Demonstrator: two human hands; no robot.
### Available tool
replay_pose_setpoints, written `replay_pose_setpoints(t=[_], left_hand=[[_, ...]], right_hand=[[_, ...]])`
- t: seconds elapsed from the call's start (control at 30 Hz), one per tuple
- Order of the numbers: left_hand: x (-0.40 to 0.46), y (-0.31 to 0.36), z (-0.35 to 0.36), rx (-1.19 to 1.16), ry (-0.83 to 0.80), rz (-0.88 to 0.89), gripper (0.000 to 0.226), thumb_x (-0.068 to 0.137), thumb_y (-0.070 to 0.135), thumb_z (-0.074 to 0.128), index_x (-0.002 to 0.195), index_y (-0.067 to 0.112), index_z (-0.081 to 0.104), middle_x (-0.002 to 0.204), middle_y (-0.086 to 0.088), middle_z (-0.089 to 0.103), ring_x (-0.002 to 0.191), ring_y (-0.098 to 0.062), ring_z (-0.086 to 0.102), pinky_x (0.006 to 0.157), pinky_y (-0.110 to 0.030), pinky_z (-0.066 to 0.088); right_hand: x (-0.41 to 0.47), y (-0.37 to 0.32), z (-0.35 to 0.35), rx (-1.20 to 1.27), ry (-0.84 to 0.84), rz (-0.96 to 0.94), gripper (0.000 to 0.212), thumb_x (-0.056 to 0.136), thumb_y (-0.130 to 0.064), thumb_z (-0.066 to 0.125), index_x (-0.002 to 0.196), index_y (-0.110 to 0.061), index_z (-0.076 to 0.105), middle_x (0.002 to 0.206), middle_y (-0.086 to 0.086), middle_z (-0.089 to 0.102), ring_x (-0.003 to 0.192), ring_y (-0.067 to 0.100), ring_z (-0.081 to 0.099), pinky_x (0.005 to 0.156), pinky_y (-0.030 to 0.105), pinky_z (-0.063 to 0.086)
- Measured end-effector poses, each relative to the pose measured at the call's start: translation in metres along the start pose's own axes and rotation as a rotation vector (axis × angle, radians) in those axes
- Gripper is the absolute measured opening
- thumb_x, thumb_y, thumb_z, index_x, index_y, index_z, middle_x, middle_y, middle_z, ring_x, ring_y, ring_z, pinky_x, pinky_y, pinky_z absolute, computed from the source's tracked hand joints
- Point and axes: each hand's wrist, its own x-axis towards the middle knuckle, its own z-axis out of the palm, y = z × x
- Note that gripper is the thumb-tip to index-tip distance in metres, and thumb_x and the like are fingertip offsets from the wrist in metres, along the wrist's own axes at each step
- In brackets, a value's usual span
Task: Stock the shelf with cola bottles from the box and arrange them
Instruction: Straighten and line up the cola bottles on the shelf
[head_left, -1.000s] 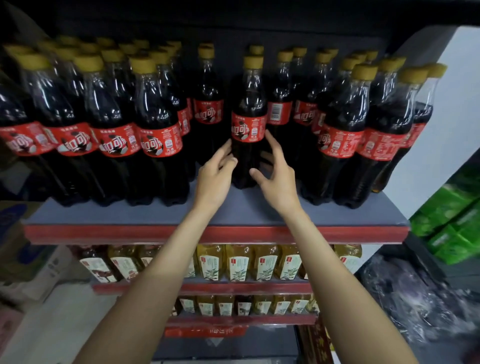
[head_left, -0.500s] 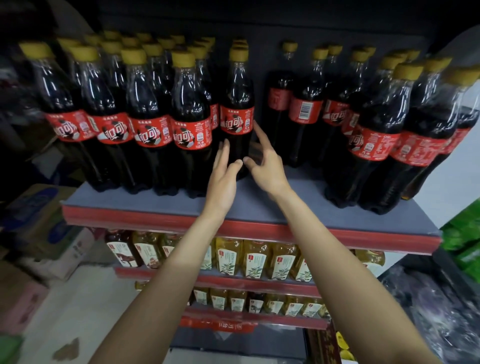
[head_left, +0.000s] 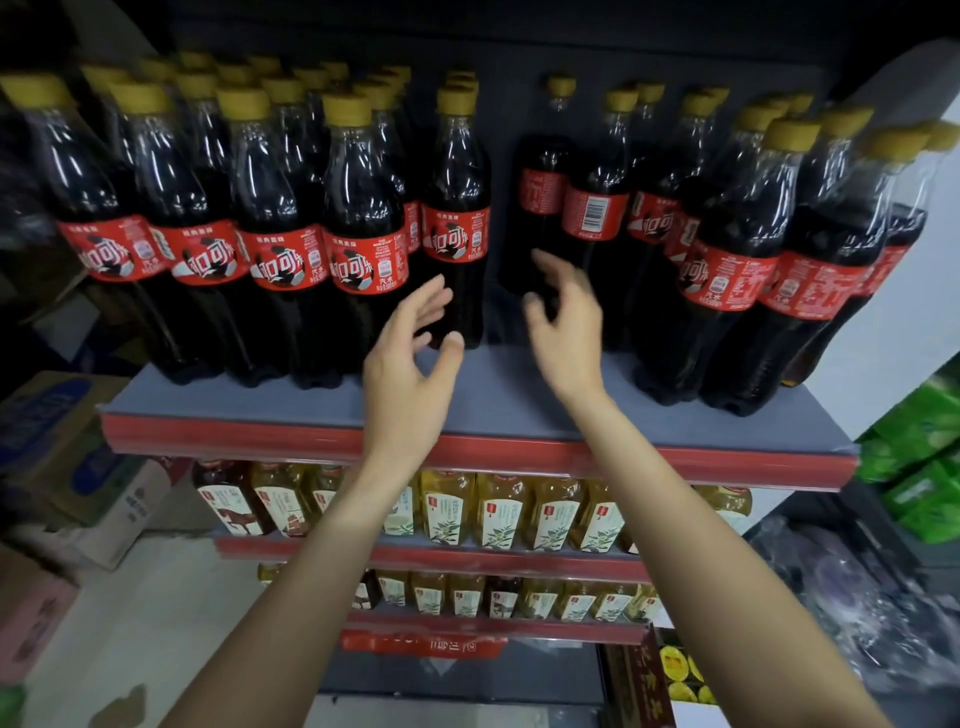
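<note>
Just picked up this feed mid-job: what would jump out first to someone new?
Rows of cola bottles with yellow caps and red labels crowd the top shelf, leaving a bare patch front and centre. Both hands, left hand and right hand, reach into that patch, holding nothing. One bottle behind shows its barcode, not its logo.

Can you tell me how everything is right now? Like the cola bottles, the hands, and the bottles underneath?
Cola bottles: upright on the top shelf, yellow caps on, with a gap in the front row.
Barcode bottle: upright, label turned backward.
Top shelf: bare at the front middle.
Left hand: open, holding nothing.
Right hand: open, holding nothing.
Yellow drink bottles: upright on the lower shelves.
</note>
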Motion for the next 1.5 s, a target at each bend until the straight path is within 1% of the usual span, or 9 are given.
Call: replay_pose_setpoints(t=[0.13,0.27,0.47,0.63,0.8,1.03,1.17,1.3,1.5], left_hand=[[0.001,-0.018,-0.017,0.294,0.258,0.317,0.042,0.088,0.008,0.06,0.129,0.01,0.052,0.122,0.001,0.053,0.112,-0.021,0.054,0.094,-0.043,0.048],[0.015,-0.038,-0.024,0.382,0.351,0.307,0.055,0.085,0.013,0.065,0.137,0.012,0.045,0.13,-0.014,0.044,0.12,-0.025,0.044,0.09,-0.048,0.049],[0.02,-0.045,-0.025,0.358,0.339,0.312,0.062,0.082,0.011,0.067,0.14,0.012,0.043,0.133,-0.017,0.041,0.121,-0.011,0.035,0.089,-0.047,0.049],[0.018,-0.053,-0.028,0.363,0.306,0.325,0.069,0.082,0.004,0.066,0.143,0.017,0.038,0.138,-0.015,0.039,0.123,-0.001,0.03,0.092,-0.048,0.048],[0.016,-0.056,-0.026,0.344,0.324,0.324,0.067,0.083,0.004,0.065,0.143,0.018,0.038,0.141,-0.012,0.038,0.124,-0.001,0.03,0.094,-0.048,0.048],[0.016,-0.057,-0.026,0.368,0.319,0.342,0.067,0.084,0.004,0.064,0.143,0.02,0.037,0.14,-0.013,0.039,0.123,-0.016,0.04,0.092,-0.046,0.049],[0.016,-0.057,-0.027,0.388,0.312,0.343,0.065,0.084,0.004,0.063,0.143,0.017,0.039,0.14,-0.014,0.04,0.122,-0.019,0.041,0.092,-0.045,0.049],[0.017,-0.057,-0.027,0.383,0.302,0.335,0.065,0.084,0.005,0.063,0.143,0.017,0.039,0.14,-0.015,0.039,0.122,-0.019,0.041,0.093,-0.044,0.049],[0.017,-0.057,-0.029,0.398,0.292,0.347,0.063,0.085,0.006,0.062,0.143,0.016,0.039,0.14,-0.014,0.039,0.121,-0.02,0.042,0.092,-0.045,0.048]], right_hand=[[0.019,0.011,-0.009,-0.165,0.156,0.197,0.069,0.086,-0.012,0.064,0.147,-0.012,0.03,0.142,0.02,0.035,0.127,0.04,0.04,0.103,0.041,0.034],[0.041,0.01,-0.004,-0.256,0.071,0.375,0.089,0.09,-0.023,0.063,0.153,-0.019,0.001,0.146,0.022,0.03,0.128,0.042,0.041,0.099,0.049,0.04],[0.048,0.006,0.004,-0.178,0.121,0.468,0.09,0.093,-0.012,0.058,0.152,-0.029,-0.008,0.139,0.018,0.044,0.119,0.034,0.053,0.092,0.045,0.044],[0.034,0.007,-0.009,-0.238,0.054,0.401,0.091,0.091,-0.016,0.06,0.151,-0.034,-0.007,0.149,0.009,0.038,0.12,0.034,0.055,0.093,0.046,0.045],[0.006,-0.01,-0.017,-0.328,0.003,0.287,0.105,0.077,-0.04,0.076,0.151,-0.034,0.001,0.141,0.009,0.05,0.109,0.041,0.06,0.088,0.047,0.048],[-0.019,-0.031,0.004,-0.395,-0.068,0.189,0.105,0.073,-0.059,0.071,0.15,-0.029,0.007,0.133,0.007,0.054,0.116,0.034,0.056,0.085,0.045,0.049],[-0.025,-0.03,-0.003,-0.142,-0.225,0.182,0.094,0.081,-0.034,0.069,0.15,-0.035,0.006,0.121,-0.005,0.06,0.113,0.025,0.056,0.09,0.041,0.049],[-0.02,-0.021,-0.024,0.004,-0.343,0.207,0.087,0.08,-0.009,0.071,0.15,-0.026,0.022,0.113,-0.015,0.052,0.096,0.004,0.057,0.08,0.009,0.043],[-0.022,-0.025,-0.003,-0.128,-0.239,0.223,0.07,0.068,-0.034,0.085,0.122,-0.011,0.047,0.118,0.011,0.054,0.111,0.026,0.052,0.091,0.034,0.043]])
